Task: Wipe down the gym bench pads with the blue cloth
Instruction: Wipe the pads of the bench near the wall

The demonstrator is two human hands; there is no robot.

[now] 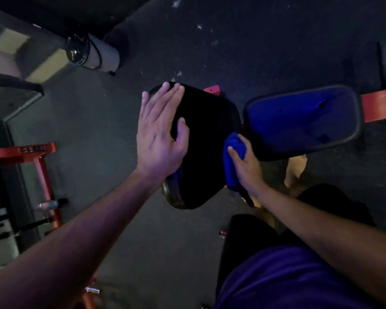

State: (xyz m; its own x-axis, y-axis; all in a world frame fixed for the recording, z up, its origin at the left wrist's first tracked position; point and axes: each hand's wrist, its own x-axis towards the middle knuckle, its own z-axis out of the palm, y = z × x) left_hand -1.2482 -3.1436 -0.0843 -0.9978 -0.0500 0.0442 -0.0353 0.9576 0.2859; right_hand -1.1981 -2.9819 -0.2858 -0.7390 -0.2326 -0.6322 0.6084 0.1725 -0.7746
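Note:
A black bench pad (206, 139) stands in the middle of the view. My left hand (162, 132) lies flat on its left side, fingers straight and thumb spread. My right hand (246, 168) grips the bunched blue cloth (232, 157) and holds it against the pad's right edge, in the gap between the two pads. To the right sits a second pad (303, 121), which glows blue under the light and shows a small tear near its far end.
A red frame bar (380, 104) runs off to the right behind the second pad. Another red machine frame (40, 166) stands at the left. A grey cylinder (98, 53) lies on the dark floor at the back left. My legs and purple shirt fill the lower right.

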